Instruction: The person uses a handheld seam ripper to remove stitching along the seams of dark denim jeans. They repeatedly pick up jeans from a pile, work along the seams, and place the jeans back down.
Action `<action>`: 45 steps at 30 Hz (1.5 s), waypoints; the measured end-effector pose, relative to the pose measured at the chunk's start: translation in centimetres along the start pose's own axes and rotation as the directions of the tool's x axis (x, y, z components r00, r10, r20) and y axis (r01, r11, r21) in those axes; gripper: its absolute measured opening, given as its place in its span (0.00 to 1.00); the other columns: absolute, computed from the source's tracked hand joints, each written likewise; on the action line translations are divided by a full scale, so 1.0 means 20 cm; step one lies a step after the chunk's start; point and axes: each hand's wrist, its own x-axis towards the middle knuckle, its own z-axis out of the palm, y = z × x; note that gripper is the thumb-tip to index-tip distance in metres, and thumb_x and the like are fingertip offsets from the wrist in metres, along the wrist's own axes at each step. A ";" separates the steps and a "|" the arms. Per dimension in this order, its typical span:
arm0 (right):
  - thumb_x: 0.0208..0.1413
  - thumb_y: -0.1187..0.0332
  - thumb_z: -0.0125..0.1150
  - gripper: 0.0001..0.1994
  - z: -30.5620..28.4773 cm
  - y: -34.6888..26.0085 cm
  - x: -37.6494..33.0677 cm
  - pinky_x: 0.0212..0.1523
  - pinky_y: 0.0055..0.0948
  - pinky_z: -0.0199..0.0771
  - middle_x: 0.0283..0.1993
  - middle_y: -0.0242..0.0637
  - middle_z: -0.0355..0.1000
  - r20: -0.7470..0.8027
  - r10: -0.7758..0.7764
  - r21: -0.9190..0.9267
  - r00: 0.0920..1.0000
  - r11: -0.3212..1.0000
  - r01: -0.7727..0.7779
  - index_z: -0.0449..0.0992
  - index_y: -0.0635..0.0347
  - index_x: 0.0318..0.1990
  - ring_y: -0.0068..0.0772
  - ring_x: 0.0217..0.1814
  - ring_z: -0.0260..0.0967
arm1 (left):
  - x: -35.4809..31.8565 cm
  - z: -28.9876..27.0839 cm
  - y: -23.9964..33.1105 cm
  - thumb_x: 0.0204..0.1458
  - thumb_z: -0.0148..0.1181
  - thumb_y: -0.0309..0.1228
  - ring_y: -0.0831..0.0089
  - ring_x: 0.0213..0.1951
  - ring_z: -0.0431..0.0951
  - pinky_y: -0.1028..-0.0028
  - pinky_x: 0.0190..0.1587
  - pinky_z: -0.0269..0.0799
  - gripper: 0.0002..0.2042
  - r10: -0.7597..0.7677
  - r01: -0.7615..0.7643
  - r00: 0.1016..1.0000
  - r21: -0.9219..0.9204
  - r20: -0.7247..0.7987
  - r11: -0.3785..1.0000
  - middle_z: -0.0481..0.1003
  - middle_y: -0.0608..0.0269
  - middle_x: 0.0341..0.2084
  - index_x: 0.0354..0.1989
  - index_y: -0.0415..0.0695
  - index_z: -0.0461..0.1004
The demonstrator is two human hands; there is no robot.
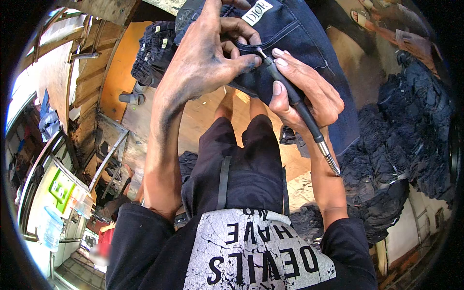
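Note:
A pair of dark blue denim jeans (333, 77) is spread in front of me at the top of the head view, a white label (256, 13) near its upper part. My left hand (200, 60) pinches the curved, stitched edge of a pocket opening, its fingers partly inside and smudged dark. In my right hand (314, 94) is a black, pen-shaped rotary tool (298, 102), held like a pencil. Its small pinkish tip meets the pocket edge close to my left thumb. A metal spring sleeve covers the tool's rear end, near my right wrist.
Large heaps of dark denim (377, 145) lie to my right. Folded jeans (155, 53) hang at the left by an orange board (126, 67). A grey sandal (132, 98) rests on the floor. Another person's leg (411, 41) shows at far right. A water bottle (50, 228) stands lower left.

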 end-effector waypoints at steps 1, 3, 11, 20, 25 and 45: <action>0.56 0.64 0.79 0.14 0.00 0.00 0.00 0.52 0.42 0.91 0.39 0.49 0.86 -0.005 0.006 -0.005 1.000 1.000 -0.006 0.87 0.69 0.41 0.48 0.46 0.89 | 0.00 0.00 0.00 0.50 0.76 0.17 0.86 0.31 0.72 0.82 0.35 0.68 0.38 -0.007 0.007 1.000 -0.002 -0.001 1.000 0.80 0.66 0.38 0.65 0.45 0.57; 0.56 0.64 0.79 0.14 0.00 0.00 0.00 0.52 0.42 0.91 0.38 0.49 0.86 -0.011 0.009 -0.002 1.000 1.000 -0.009 0.87 0.69 0.41 0.48 0.46 0.89 | 0.00 0.01 0.01 0.50 0.77 0.16 0.86 0.31 0.72 0.83 0.34 0.68 0.38 -0.018 0.018 1.000 -0.001 -0.006 1.000 0.80 0.65 0.38 0.64 0.45 0.57; 0.52 0.69 0.78 0.12 0.01 0.02 -0.02 0.52 0.41 0.91 0.38 0.49 0.87 -0.038 -0.003 0.011 0.999 1.000 0.003 0.87 0.67 0.41 0.47 0.47 0.89 | -0.01 0.04 0.01 0.50 0.76 0.15 0.86 0.31 0.71 0.83 0.34 0.67 0.38 -0.002 0.000 0.999 -0.049 -0.044 0.999 0.81 0.64 0.38 0.65 0.43 0.56; 0.50 0.71 0.77 0.13 0.00 0.03 -0.03 0.50 0.38 0.91 0.41 0.50 0.87 -0.048 0.020 -0.007 0.999 1.000 -0.020 0.88 0.67 0.42 0.48 0.47 0.89 | -0.01 0.04 -0.05 0.52 0.75 0.15 0.86 0.30 0.70 0.84 0.34 0.65 0.38 0.052 -0.058 0.996 -0.083 -0.072 0.995 0.82 0.62 0.40 0.65 0.44 0.56; 0.58 0.68 0.75 0.14 -0.01 0.01 -0.04 0.55 0.36 0.88 0.45 0.57 0.87 -0.028 0.058 0.003 0.998 0.998 -0.058 0.87 0.70 0.46 0.48 0.50 0.89 | -0.01 0.04 -0.06 0.52 0.75 0.15 0.87 0.31 0.70 0.84 0.34 0.65 0.37 0.043 -0.049 0.997 -0.079 -0.071 0.996 0.83 0.62 0.41 0.65 0.44 0.56; 0.53 0.76 0.69 0.15 -0.03 0.02 -0.04 0.57 0.36 0.88 0.48 0.57 0.86 -0.055 0.152 0.025 0.987 0.988 -0.151 0.86 0.71 0.49 0.46 0.53 0.88 | 0.00 0.05 -0.10 0.53 0.74 0.15 0.91 0.28 0.68 0.86 0.31 0.59 0.37 0.072 -0.081 0.995 -0.135 -0.076 0.987 0.85 0.61 0.44 0.64 0.46 0.55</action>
